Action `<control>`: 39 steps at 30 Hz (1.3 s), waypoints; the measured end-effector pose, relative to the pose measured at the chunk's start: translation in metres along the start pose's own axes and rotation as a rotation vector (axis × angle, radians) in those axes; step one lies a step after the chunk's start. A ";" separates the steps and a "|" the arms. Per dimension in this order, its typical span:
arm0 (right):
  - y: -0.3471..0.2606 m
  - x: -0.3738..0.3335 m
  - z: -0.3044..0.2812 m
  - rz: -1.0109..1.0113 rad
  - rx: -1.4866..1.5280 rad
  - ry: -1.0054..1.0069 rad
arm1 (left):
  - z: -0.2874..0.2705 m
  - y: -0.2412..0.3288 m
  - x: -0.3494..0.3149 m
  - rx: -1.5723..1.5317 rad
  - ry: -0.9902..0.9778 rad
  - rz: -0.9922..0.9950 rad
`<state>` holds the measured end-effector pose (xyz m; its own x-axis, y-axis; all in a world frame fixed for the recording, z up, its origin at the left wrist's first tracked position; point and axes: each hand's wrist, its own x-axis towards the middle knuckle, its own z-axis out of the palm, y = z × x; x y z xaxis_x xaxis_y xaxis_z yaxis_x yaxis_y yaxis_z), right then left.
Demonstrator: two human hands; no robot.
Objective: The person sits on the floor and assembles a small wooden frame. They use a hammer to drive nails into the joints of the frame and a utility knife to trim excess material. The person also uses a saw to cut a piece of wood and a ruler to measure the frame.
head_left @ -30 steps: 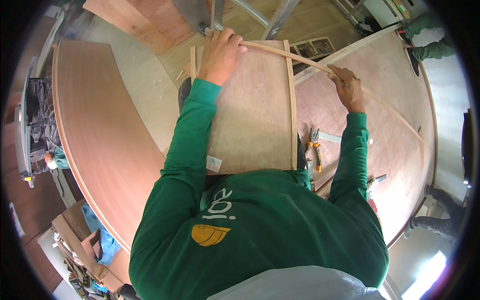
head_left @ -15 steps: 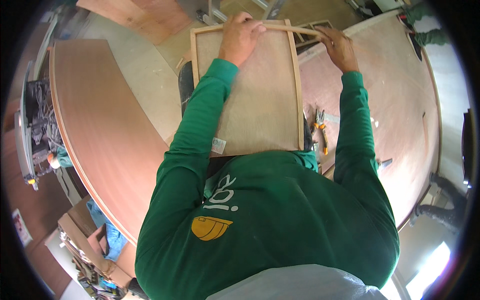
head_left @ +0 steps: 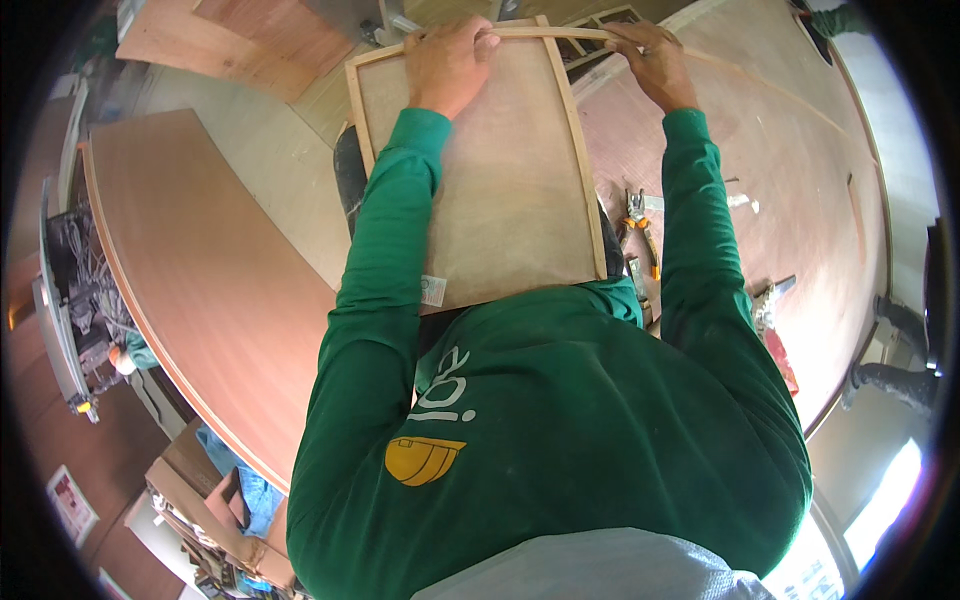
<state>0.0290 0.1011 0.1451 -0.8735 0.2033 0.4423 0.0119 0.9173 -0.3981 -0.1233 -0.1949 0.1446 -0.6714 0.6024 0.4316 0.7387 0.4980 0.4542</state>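
Note:
A shallow wooden panel [head_left: 500,190] rests tilted across my lap, with thin wood strips along its two sides and a small white label near its lower left corner. At its far edge my left hand [head_left: 448,68] is closed on a narrow wood strip [head_left: 555,33], thumb on top. My right hand [head_left: 655,68] pinches the same strip beyond the panel's far right corner. A thin pale length runs on past that hand over the board; I cannot tell if it is the same strip. Pliers [head_left: 652,250] with orange and black handles lie right of the panel.
A curved wooden board [head_left: 200,260] stands on the left. To the right spreads a large wooden surface [head_left: 790,190], with a red-and-metal tool [head_left: 775,330] by my right forearm. Cardboard boxes [head_left: 205,500] sit lower left. Another person's green sleeve [head_left: 140,350] shows at far left.
Both hands have shifted slightly left and farther away, along with the panel. The strip stays between them and now lies flatter along the far edge. More of the red-and-metal tool shows.

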 end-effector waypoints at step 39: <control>-0.001 -0.010 -0.023 0.106 0.031 -0.129 | 0.011 0.011 -0.002 0.141 -0.081 0.083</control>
<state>0.0490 0.1063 0.1588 -0.9232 0.2510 0.2909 0.0941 0.8817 -0.4623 -0.1130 -0.1832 0.1404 -0.6052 0.6907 0.3958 0.7960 0.5235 0.3038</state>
